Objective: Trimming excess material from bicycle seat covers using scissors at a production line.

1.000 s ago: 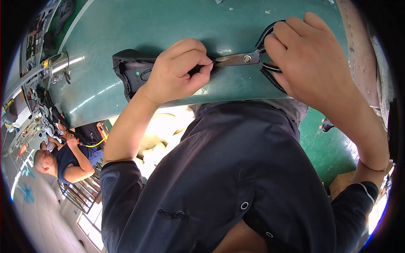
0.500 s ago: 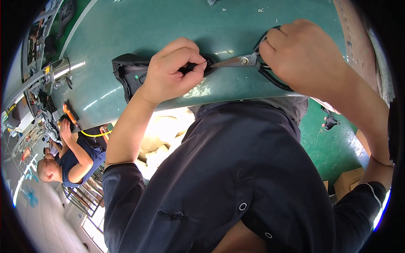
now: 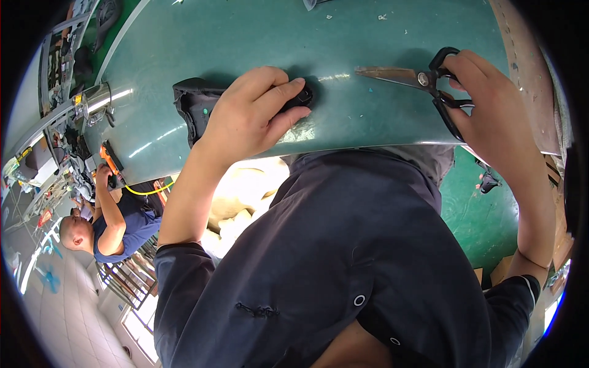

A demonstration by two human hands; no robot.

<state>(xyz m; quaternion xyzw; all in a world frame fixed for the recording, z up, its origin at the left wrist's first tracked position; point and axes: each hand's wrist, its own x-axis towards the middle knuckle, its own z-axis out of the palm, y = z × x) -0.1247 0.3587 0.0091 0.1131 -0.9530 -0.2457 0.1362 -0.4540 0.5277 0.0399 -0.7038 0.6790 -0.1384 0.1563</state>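
Observation:
My left hand (image 3: 253, 113) is closed around a black, hollow piece (image 3: 195, 105) that looks like molded fabric or leather. One end of it sticks out left of my wrist, and a narrower tip shows between my thumb and fingers. The palm hides its middle. To the right, my right hand (image 3: 485, 98) has its fingers through the black handles of a pair of scissors (image 3: 402, 76). The blades lie together and point left over the green table, apart from the black piece.
The green tabletop (image 3: 245, 37) has a pale edge strip and small scraps on it. At the left, a co-worker (image 3: 123, 224) sits near an orange tool (image 3: 110, 159) with a yellow hose. A shiny metal cylinder (image 3: 98, 101) stands by the table's left side. Cardboard boxes (image 3: 500, 270) sit on the floor.
My right hand has drawn the scissors to the right, away from the black piece. The thumb and fingers of my left hand have loosened from a tight pinch at its tip.

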